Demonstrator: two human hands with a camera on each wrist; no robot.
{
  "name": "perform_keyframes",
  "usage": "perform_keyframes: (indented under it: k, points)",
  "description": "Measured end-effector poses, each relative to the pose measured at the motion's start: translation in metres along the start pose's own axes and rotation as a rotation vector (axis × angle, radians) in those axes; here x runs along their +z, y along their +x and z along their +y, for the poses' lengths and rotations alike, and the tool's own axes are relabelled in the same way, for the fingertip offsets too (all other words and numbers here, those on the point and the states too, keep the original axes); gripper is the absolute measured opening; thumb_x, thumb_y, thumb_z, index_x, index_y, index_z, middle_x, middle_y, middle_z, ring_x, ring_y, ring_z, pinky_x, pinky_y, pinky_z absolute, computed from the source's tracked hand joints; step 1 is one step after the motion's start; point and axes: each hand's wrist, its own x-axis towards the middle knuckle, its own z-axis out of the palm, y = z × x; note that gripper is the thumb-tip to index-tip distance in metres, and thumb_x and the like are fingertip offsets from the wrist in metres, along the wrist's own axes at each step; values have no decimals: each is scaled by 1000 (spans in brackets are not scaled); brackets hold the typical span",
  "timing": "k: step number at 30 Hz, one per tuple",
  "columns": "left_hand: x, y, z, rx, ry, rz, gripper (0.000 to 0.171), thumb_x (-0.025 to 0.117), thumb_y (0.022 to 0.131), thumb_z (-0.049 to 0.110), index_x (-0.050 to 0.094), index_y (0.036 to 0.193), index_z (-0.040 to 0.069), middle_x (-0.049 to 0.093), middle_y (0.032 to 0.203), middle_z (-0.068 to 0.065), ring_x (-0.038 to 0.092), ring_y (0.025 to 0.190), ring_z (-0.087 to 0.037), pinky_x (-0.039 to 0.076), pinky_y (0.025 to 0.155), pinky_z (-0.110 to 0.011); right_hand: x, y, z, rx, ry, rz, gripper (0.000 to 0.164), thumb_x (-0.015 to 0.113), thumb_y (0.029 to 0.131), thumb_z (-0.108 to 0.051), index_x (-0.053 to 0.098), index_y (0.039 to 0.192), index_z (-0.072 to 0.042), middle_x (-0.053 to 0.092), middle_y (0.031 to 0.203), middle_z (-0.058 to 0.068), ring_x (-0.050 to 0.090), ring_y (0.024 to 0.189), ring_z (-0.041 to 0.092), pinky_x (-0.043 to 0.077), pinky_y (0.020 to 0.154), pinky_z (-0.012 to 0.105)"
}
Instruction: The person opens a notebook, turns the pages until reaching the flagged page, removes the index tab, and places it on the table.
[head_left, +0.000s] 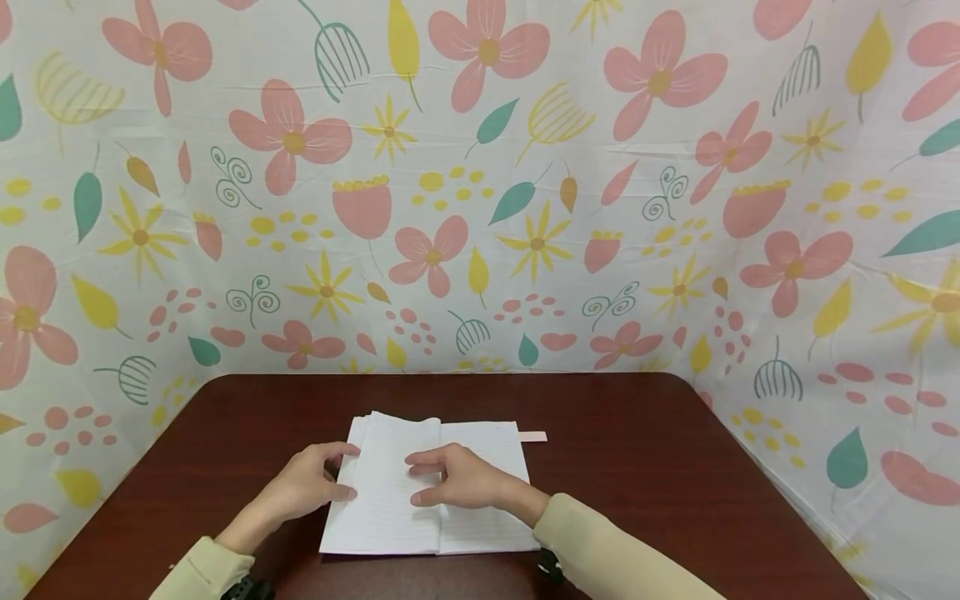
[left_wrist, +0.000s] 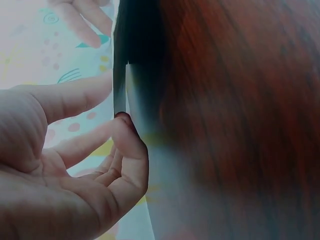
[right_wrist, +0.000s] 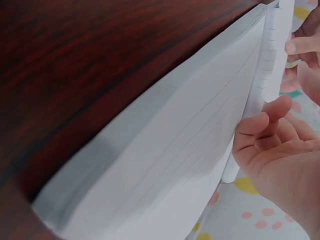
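I've got a ruled notebook [head_left: 393,517], spread to a double page, on the dark red-brown table [head_left: 637,475]. It sits between 6 and 7 o'clock from the middle of my head view. White pages, faint lines, gutter running roughly 12 to 6. Leaf edges look stepped and a bit raised at its 11 o'clock corner.

Left hand [head_left: 303,485] is at the notebook's 9 o'clock edge. Fingers narrow: on the left wrist cam I see the index bent around the paper edge, thumb on the opposite face, so it's pinching the margin. Can't tell how many leaves it has.

Right hand [head_left: 467,481] is over the notebook's middle, across the gutter, fingertips toward 9 o'clock. Fingers moderately wide and loosely bent, gap between thumb and index, holding nothing I can see. Can't tell whether the tips touch paper.

Pale pink strip [head_left: 534,437] pokes out past the notebook's edge at 2 o'clock; can't tell what it's attached to.

Beige left sleeve [head_left: 201,575] enters from 7 o'clock, matching right sleeve [head_left: 600,542] from 5. Black wrist device [head_left: 550,565] shows at the right cuff. Floral cloth [head_left: 480,183] fills 12 o'clock behind the table and wraps both sides.
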Motion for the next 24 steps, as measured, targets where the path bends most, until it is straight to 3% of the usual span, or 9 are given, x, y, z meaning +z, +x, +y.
perform_keyframes:
  k: [7,10,14,21,24]
  points:
    - [0,-1,2,3,24,1,58,92,73,-3,67,126,3,59,102,-11,61,72,-21,52,66,-38,-4,-3,-3,-8,11,-14,54,84,91,-17,68,140,-5,74,128,4,60,127,10,49,92,27]
    - [0,-1,4,-18,16,-6,59,92,73,-4,68,126,5,58,104,-11,61,71,-21,51,66,-38,-7,-7,-4,-26,6,-15,53,84,91,-17,68,140,-5,74,127,5,63,116,12,48,82,25]
    - [0,-2,4,-25,9,-25,59,91,72,-7,70,126,5,58,108,-13,61,69,-21,51,66,-37,-17,-15,-2,-40,-13,-4,52,84,91,-17,68,140,-4,75,125,5,60,86,13,45,70,24]
    - [-2,-1,4,-38,7,-48,58,88,73,-8,72,128,3,60,113,-15,64,70,-20,54,68,-37,-41,-36,16,-52,-66,51,56,84,90,-18,66,141,-2,75,124,10,59,77,13,47,67,25]
    - [-3,-1,3,-32,16,-53,59,89,73,-8,72,129,3,60,113,-15,64,71,-20,54,68,-38,-52,-46,24,-53,-102,69,59,85,89,-17,65,142,-1,75,121,12,51,66,12,46,64,27]
